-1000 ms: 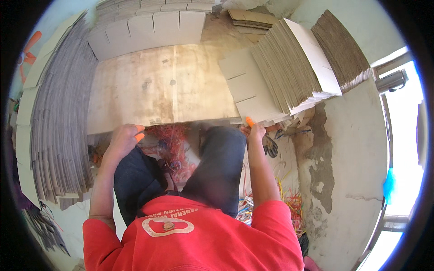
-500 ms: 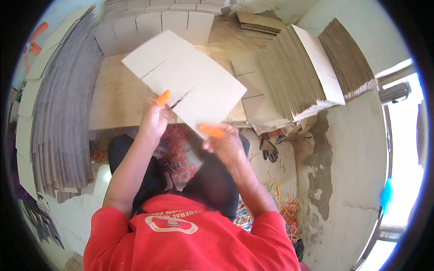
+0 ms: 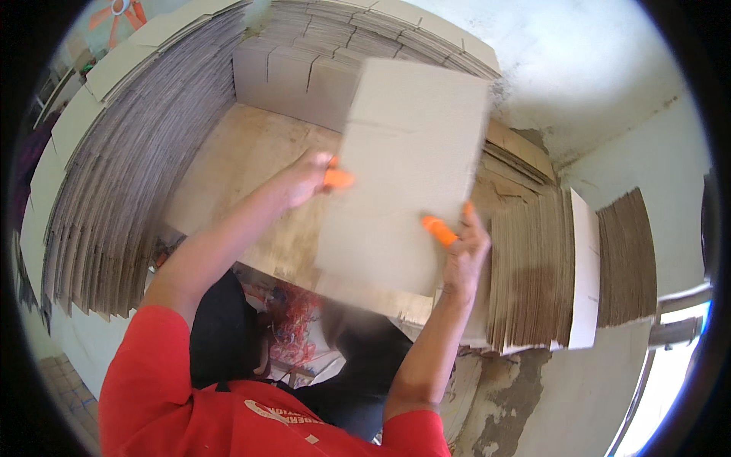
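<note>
A: So, what does the head view show?

B: Both hands hold a flat cardboard sheet (image 3: 407, 171) up above the wooden worktop (image 3: 228, 175). The left hand (image 3: 304, 179) pinches its left edge, the right hand (image 3: 463, 247) its lower right edge.

A: How would it handle?

B: Probably light, stiff, bendable; best gripped at opposite edges. Its long axis runs away from the person, leaning slightly right. Stacked cardboard (image 3: 114, 175) surrounds the worktop.

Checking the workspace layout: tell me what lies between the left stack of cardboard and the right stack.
In the head view, the wooden table lies between left stack and right stack; above it both hands hold a flat cardboard sheet.
</note>
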### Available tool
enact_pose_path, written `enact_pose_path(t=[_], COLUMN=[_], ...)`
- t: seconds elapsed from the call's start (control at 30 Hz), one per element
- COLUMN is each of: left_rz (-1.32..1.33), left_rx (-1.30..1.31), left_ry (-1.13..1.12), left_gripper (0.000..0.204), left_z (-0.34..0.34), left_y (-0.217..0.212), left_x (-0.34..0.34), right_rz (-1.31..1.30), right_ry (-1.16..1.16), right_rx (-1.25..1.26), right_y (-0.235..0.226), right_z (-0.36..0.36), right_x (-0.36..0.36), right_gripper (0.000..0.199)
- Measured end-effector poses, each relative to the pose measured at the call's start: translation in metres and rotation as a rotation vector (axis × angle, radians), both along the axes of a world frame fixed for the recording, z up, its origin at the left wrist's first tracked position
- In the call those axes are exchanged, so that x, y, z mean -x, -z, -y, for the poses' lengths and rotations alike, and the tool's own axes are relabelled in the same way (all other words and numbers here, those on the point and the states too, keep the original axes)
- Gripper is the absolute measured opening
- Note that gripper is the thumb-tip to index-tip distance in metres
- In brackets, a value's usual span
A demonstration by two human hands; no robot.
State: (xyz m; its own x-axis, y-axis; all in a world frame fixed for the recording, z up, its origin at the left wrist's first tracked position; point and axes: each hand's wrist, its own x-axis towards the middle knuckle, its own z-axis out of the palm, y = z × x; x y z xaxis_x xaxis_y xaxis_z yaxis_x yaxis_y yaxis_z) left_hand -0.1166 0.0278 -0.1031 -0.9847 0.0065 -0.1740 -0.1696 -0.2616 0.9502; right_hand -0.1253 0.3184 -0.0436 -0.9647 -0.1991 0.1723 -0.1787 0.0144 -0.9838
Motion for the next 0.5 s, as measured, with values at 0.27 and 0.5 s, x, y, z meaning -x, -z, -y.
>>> enact_pose_path(t=[0.27, 0.5], left_rz=[-0.544, -0.553], left_rx=[1.429, 1.785], left_ry=[-0.306, -0.182], left_gripper=[0.042, 0.045], left_z=[0.038, 0.038], left_y=[-0.026, -0.010], left_x=[0.164, 0.223], right_rz=[-0.479, -0.464], right_ry=[0.660, 0.690], right_rx=[0.044, -0.041], right_y=[0.006, 0.014], right_z=[-0.025, -0.007], right_x=[0.048, 0.059], right_gripper=[0.057, 0.062])
